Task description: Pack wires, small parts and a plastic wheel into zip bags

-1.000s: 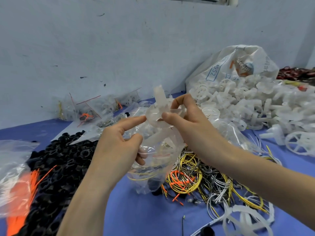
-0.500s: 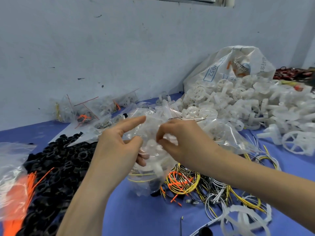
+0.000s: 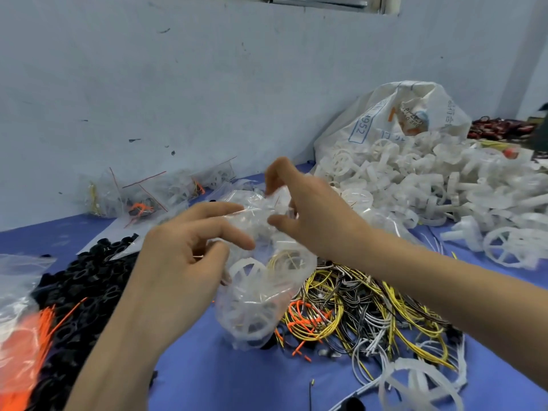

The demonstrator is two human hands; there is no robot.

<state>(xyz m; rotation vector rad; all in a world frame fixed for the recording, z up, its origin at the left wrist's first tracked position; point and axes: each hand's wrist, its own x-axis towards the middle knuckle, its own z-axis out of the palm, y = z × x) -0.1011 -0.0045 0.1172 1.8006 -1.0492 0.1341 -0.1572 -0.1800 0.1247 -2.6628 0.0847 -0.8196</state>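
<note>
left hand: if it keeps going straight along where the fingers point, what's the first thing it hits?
Likely the right hand. The left hand has its fingers pointing rightward across the top of the zip bag it already touches, and the right hand's thumb sits just beyond. Depth is unclear from one view.

**Count of items on table**

Hands: two, left (image 3: 178, 262) and right (image 3: 314, 215). Held zip bag (image 3: 261, 298): one, with one wheel (image 3: 247, 269) plainly visible inside. Filled bags (image 3: 154, 194) by the wall: several, number unclear. White sack (image 3: 394, 117): one. Loose wheels (image 3: 430, 185), black parts (image 3: 80, 280), wires (image 3: 370, 307), orange ties (image 3: 32, 330): one heap each, too many to count.
</note>
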